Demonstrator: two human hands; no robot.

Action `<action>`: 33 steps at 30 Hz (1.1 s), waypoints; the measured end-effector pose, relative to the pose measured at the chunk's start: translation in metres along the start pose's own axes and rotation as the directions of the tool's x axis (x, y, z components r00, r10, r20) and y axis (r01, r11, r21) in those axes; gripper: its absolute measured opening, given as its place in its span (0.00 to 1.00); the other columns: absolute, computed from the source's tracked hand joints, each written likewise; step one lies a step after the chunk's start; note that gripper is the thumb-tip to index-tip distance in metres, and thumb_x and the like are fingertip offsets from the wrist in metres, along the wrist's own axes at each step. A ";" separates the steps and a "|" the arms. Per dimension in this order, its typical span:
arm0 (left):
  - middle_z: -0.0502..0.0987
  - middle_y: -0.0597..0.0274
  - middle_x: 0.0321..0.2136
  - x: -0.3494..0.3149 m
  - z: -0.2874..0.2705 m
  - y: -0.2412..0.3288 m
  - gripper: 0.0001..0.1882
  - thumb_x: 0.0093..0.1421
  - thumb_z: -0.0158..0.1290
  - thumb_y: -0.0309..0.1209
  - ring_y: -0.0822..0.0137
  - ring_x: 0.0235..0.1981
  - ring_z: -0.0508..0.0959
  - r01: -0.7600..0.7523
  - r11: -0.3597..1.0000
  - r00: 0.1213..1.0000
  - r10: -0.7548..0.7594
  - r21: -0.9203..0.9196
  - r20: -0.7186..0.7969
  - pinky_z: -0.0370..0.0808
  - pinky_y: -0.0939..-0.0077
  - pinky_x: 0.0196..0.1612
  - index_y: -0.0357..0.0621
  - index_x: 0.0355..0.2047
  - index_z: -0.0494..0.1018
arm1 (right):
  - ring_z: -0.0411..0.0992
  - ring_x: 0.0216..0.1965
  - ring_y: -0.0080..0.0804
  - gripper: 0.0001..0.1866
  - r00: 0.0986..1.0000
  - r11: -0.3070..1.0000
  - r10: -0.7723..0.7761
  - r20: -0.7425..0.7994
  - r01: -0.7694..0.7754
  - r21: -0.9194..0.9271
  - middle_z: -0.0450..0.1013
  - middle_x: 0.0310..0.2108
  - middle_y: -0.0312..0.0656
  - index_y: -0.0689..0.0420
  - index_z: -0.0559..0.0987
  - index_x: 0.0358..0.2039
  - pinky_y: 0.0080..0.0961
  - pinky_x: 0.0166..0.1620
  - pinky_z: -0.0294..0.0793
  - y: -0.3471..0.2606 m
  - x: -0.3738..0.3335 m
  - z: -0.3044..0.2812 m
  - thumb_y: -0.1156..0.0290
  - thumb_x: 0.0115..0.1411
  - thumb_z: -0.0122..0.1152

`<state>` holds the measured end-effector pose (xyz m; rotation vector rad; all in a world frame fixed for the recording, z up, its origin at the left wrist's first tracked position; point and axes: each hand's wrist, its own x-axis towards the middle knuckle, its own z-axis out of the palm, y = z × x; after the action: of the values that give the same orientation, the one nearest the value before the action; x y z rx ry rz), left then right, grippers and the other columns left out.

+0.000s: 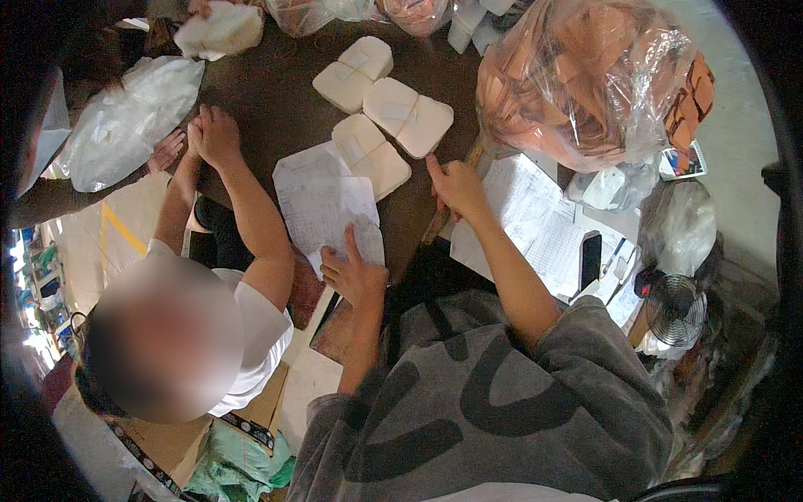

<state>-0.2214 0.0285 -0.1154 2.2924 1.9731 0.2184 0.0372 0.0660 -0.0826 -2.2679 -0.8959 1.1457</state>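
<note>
My left hand [355, 272] rests on the lower part of a sheet of paper [314, 180] with handwritten rows, its index finger stretched out and the other fingers loosely bent. Nothing shows in its grasp. My right hand [458, 191] is at the table's near edge, with one finger extended up to the corner of a banded stack of cream pads [422, 125]; its other fingers bend down by the wooden edge. A second banded stack [389, 171] overlaps the paper's upper corner, and a third [355, 75] lies farther back. Each carries a small paper slip under its band.
A large clear bag of orange pieces [585, 84] stands at the far right. Below it lie more written sheets [535, 217], a phone [590, 261] and a small fan [676, 309]. On the left a person sits with clasped hands [213, 134], near a white plastic-wrapped bundle [134, 121].
</note>
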 end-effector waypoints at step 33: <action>0.59 0.45 0.55 0.002 -0.003 0.001 0.50 0.36 0.64 0.28 0.40 0.49 0.66 0.027 0.999 1.000 -0.027 -0.038 0.014 0.66 0.46 0.54 0.70 0.65 0.68 | 0.70 0.07 0.38 0.46 0.987 0.986 0.156 0.045 -0.158 0.045 0.74 0.13 0.46 0.64 0.77 0.18 0.35 0.15 0.72 -0.019 -0.006 -0.006 0.28 0.66 0.43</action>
<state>-0.2207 0.0303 -0.1117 2.2364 1.9746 0.2354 0.0336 0.0743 -0.0642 -2.3168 -0.7058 1.2719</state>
